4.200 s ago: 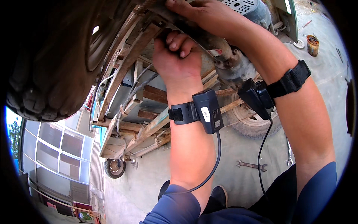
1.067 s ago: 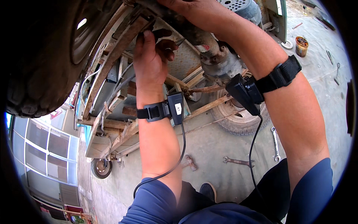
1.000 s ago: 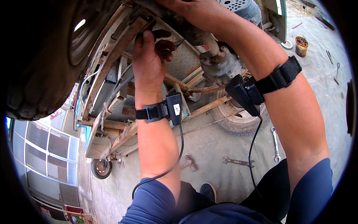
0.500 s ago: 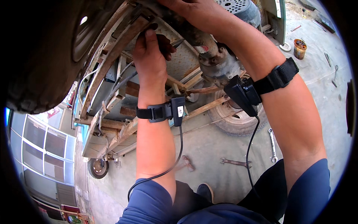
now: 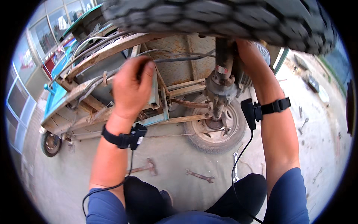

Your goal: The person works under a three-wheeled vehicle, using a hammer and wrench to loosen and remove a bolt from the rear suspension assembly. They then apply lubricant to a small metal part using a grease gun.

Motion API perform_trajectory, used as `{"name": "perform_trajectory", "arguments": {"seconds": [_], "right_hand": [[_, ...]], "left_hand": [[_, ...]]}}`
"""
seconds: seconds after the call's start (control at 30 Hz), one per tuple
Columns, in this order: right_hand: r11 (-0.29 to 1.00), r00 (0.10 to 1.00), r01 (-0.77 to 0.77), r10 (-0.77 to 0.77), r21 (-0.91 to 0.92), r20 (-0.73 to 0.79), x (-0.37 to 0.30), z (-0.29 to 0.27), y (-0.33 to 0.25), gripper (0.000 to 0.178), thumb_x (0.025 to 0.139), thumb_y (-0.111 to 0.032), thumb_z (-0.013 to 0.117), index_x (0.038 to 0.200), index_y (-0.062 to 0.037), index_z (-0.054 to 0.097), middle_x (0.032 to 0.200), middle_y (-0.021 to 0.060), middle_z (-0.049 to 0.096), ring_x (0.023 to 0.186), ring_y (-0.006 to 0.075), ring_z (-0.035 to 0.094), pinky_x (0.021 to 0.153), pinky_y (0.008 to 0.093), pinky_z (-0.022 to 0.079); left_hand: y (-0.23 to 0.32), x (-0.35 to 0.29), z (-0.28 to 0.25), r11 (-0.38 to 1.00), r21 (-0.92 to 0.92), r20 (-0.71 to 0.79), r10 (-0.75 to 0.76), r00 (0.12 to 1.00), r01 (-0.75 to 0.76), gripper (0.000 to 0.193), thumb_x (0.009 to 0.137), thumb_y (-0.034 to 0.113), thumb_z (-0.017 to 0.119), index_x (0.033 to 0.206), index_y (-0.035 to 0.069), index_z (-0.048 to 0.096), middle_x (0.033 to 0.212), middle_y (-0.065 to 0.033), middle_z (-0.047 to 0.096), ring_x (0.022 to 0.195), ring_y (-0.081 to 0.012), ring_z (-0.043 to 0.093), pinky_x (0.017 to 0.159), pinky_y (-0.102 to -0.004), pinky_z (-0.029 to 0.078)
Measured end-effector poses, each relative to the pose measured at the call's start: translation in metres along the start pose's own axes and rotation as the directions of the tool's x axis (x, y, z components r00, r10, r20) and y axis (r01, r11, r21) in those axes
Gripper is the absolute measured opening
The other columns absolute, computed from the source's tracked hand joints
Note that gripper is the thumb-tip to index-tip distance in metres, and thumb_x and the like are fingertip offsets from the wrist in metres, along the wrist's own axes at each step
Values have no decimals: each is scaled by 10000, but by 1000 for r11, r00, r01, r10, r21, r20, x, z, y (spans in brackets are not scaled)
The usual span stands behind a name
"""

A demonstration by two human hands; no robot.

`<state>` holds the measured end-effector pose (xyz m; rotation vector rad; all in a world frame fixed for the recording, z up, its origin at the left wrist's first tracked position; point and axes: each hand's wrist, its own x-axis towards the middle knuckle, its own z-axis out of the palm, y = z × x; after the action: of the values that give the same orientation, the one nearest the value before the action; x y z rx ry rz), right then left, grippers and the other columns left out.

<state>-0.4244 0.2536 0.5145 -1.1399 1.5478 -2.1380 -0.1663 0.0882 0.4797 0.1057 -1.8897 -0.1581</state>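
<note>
A tyre [image 5: 220, 18] covered the fingers of the right hand [image 5: 244, 48], grip unclear; beside them the axle [image 5: 224, 54] ran downward. The left hand [image 5: 130, 87] curled, its hold unclear.

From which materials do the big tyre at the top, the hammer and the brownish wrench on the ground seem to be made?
Big tyre: probably rubber, dark grey and matte, with deep, chunky tread blocks.
Hammer: head likely steel, with a dull rust-brown surface; the handle's material is unclear.
Brownish wrench: likely steel too, dull with rust-like colouring.

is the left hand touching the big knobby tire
Apart: the head view shows a rusty frame rail through the gap between left hand and knobby tire.
</note>
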Motion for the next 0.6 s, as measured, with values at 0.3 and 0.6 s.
{"name": "perform_trajectory", "arguments": {"seconds": [0.3,0.6], "right_hand": [[992,969,126,-127,18,211,10,-32,5,472,1002,-462,575,1349,-144,549,1236,2,591,1028,137,549,950,320,447],[985,991,16,7,-174,132,20,-34,-10,526,985,-482,587,1359,-114,545,1231,44,612,1053,172,573,961,333,459]], "left_hand": [[-45,35,-57,851,422,13,339,941,-312,301,870,149,703,1157,68,655,1082,-103,675,994,-314,624,881,-409,465],[-70,56,-39,923,360,36,136,990,-140,266,867,185,703,1098,56,673,1034,-108,643,955,-333,597,865,-440,435]]}}
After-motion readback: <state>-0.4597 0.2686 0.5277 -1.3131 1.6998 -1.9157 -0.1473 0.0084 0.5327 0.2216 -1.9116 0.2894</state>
